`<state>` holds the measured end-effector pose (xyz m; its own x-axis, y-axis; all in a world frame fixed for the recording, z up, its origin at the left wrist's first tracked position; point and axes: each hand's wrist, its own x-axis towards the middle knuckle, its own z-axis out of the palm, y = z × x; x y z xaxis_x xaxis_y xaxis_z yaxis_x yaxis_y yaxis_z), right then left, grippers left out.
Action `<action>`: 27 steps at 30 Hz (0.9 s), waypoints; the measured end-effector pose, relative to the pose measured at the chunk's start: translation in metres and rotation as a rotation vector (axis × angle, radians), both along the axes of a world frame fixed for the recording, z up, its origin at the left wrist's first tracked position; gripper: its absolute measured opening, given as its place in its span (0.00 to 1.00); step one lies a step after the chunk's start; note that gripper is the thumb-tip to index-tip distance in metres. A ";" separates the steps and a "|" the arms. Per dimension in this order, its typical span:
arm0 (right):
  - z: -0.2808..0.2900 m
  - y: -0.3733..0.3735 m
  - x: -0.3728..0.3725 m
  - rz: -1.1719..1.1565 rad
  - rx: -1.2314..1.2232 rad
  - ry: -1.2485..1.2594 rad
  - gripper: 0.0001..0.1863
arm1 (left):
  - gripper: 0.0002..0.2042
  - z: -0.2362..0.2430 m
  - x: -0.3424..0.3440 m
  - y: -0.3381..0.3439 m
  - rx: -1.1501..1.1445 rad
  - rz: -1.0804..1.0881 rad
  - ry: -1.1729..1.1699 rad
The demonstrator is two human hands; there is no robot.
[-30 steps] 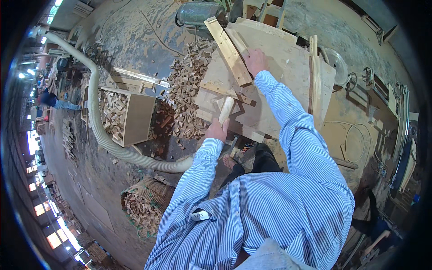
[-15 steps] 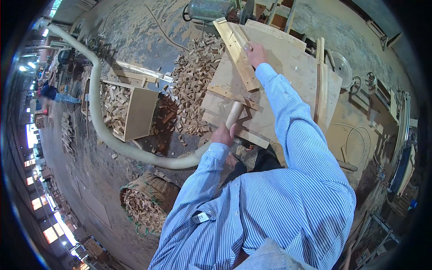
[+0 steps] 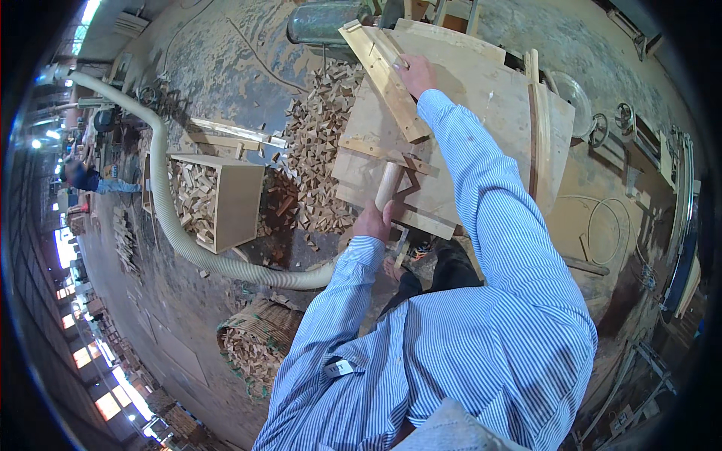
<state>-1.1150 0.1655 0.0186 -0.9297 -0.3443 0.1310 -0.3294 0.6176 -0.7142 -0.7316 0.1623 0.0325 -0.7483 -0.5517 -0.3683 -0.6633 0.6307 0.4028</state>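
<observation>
My left hand (image 3: pixel 372 222) is closed around a smooth, pale cylinder (image 3: pixel 389 186). The cylinder's far end meets a narrow wooden strip (image 3: pixel 361 148) with holes, lying on the worktable (image 3: pixel 470 101). Farther off, my right hand (image 3: pixel 415 76) is closed at the right edge of a long pale wooden board (image 3: pixel 385 81), which lies slantwise on the tabletop. Its fingers bend around a small part there that I cannot make out. My sleeve hides whether the cylinder joins the ribbed hose (image 3: pixel 226 264).
Offcuts (image 3: pixel 323 143) heap left of the table, beside an offcut-filled wooden box (image 3: pixel 239 207). A wicker basket (image 3: pixel 263 323) stands lower left. A green motor (image 3: pixel 323 22) sits beyond the table. Long wood strips (image 3: pixel 539 139) lie at its right side. Another person (image 3: pixel 94 178) is far left.
The view has shifted slightly, so the table and board sit a little differently in it. Both hands keep their hold, and the board's place under my right hand looks nearly the same.
</observation>
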 end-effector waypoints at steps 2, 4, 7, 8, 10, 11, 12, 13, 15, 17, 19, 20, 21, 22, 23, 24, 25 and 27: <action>-0.002 0.001 -0.013 0.001 -0.010 -0.014 0.20 | 0.25 -0.002 -0.012 0.000 -0.006 -0.006 0.045; -0.005 -0.001 -0.025 -0.001 -0.024 -0.001 0.20 | 0.24 -0.004 -0.024 -0.001 -0.020 -0.009 0.050; -0.009 -0.002 -0.041 -0.001 -0.044 0.055 0.21 | 0.24 -0.005 -0.035 0.000 -0.034 -0.020 0.062; -0.010 -0.001 -0.044 -0.021 -0.021 0.049 0.22 | 0.24 -0.005 -0.038 0.000 -0.045 -0.028 0.079; -0.007 0.000 -0.047 0.011 0.010 0.078 0.22 | 0.24 -0.004 -0.041 0.000 -0.049 -0.024 0.088; -0.005 0.001 -0.046 0.009 0.103 0.041 0.22 | 0.25 -0.004 -0.041 0.001 -0.041 -0.024 0.088; -0.004 0.003 -0.041 0.023 0.081 0.053 0.22 | 0.25 -0.004 -0.041 0.001 -0.046 -0.018 0.092; -0.002 0.004 -0.034 -0.012 0.046 0.061 0.21 | 0.25 -0.004 -0.039 0.001 -0.052 -0.027 0.075; 0.005 0.008 -0.021 -0.041 0.011 0.072 0.21 | 0.25 -0.003 -0.034 0.001 -0.057 -0.029 0.059; 0.014 0.013 -0.010 -0.031 0.028 -0.099 0.18 | 0.26 -0.003 -0.026 0.001 -0.055 -0.039 0.037; 0.022 0.022 -0.001 -0.013 0.064 -0.136 0.17 | 0.26 -0.003 -0.017 0.002 -0.059 -0.025 0.058; 0.026 0.026 0.004 -0.013 0.105 -0.188 0.16 | 0.26 -0.003 -0.012 0.002 -0.057 -0.011 0.040; 0.028 0.028 0.010 -0.006 0.109 -0.183 0.16 | 0.26 -0.003 -0.007 0.001 -0.059 -0.003 0.061; 0.030 0.031 0.017 -0.067 0.081 -0.023 0.15 | 0.26 -0.003 -0.002 0.001 -0.060 -0.005 0.056; 0.030 0.033 0.024 -0.138 0.069 0.119 0.15 | 0.26 -0.003 0.004 0.002 -0.060 -0.008 0.050; 0.030 0.036 0.031 -0.121 0.057 0.138 0.15 | 0.26 -0.002 0.010 0.002 -0.055 -0.002 0.051; 0.030 0.040 0.037 -0.047 0.098 0.200 0.15 | 0.26 -0.002 0.016 0.002 -0.041 -0.009 0.055; 0.028 0.041 0.049 0.036 0.142 0.267 0.15 | 0.26 -0.001 0.026 0.001 -0.025 -0.008 0.064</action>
